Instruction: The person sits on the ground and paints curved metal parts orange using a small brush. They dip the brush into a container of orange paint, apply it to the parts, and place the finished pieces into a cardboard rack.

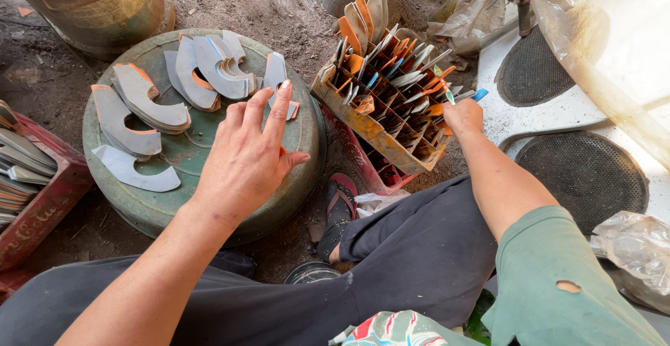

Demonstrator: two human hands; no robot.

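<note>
The left hand hovered with fingers spread wide over curved grey pieces on a green drum lid. The right hand pinched a blue-handled tool at the orange crate.

I'm looking down at a rough, informal workshop set up on bare ground. The dirt floor across the top of the frame is dusty and littered. A worn green drum lid at centre left serves as a bench for curved metal cut-outs. A rusty partitioned crate at upper centre is packed with more, and a battered metal drum stands upper left.
</note>
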